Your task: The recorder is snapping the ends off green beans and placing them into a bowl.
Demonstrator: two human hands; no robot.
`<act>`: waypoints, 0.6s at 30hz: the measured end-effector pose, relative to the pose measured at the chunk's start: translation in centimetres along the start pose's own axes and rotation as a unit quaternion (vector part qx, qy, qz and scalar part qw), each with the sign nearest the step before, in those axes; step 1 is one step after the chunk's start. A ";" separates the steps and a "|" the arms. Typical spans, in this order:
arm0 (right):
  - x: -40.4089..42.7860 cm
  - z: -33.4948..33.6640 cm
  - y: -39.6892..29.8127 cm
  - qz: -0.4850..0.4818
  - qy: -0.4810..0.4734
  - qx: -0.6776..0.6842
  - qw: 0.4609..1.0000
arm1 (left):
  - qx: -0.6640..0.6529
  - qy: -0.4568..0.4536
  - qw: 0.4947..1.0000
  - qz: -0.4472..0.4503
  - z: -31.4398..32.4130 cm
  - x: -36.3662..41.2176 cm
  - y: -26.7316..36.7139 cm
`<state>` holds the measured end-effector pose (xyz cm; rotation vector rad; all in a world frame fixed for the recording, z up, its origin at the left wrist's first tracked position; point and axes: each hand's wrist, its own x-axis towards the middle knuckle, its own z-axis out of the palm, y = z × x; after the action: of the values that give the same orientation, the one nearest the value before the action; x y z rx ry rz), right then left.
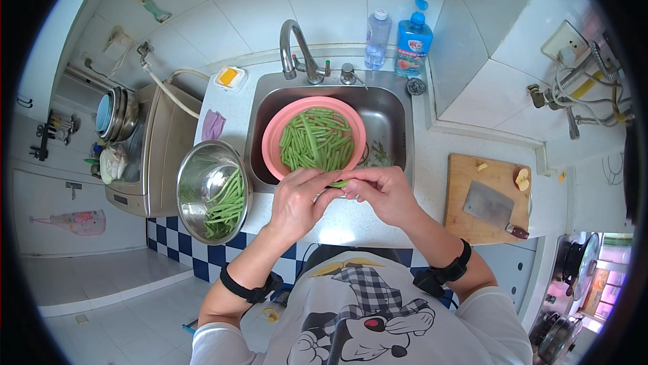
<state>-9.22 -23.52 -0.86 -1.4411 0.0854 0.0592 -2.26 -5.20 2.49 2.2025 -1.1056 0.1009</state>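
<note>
My left hand and my right hand meet over the front edge of the sink, with a green bean pinched between their fingertips. Just beyond them a pink plastic basin sits in the stainless steel sink, filled with green bean pieces. To the left of my left hand, a stainless steel bowl holds longer green beans. Bean trimmings lie on the sink's floor, right of the basin.
A wooden cutting board at the right carries a cleaver and cut food pieces. Behind the sink rise a faucet, a clear bottle and a blue soap bottle. A purple cloth lies left of the sink.
</note>
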 end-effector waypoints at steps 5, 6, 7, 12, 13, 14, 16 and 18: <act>-0.4 -0.2 -0.7 0.007 0.004 -0.017 1.000 | -0.006 -0.007 1.000 -0.004 0.3 -0.4 -0.3; -0.4 -0.3 -0.8 0.024 0.017 -0.017 0.999 | 0.016 0.003 1.000 0.003 0.4 -0.5 -0.1; -0.4 -0.5 -0.8 0.024 0.017 -0.017 0.999 | 0.038 0.013 0.999 0.011 0.4 -0.6 0.0; -0.2 -0.8 -0.4 0.002 -0.002 -0.106 0.994 | 0.113 0.033 0.990 0.082 0.1 -0.5 0.1; -0.2 -0.7 -0.5 0.002 -0.002 -0.106 0.994 | 0.143 0.030 0.984 0.099 0.0 -0.6 0.1; -0.2 -0.7 -0.7 -0.006 0.000 -0.122 0.993 | 0.143 0.030 0.984 0.098 0.0 -0.6 0.1; -0.2 -0.5 -0.7 -0.014 0.003 -0.137 0.990 | 0.176 0.019 0.977 0.122 -0.1 -0.7 0.1; -0.1 -0.4 -0.6 -0.001 0.022 -0.134 0.991 | 0.186 0.010 0.974 0.128 -0.3 -0.7 0.4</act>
<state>-9.30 -23.99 -0.30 -1.7116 0.1147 0.0384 -2.91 -4.73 2.66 2.3569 -1.4519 0.4761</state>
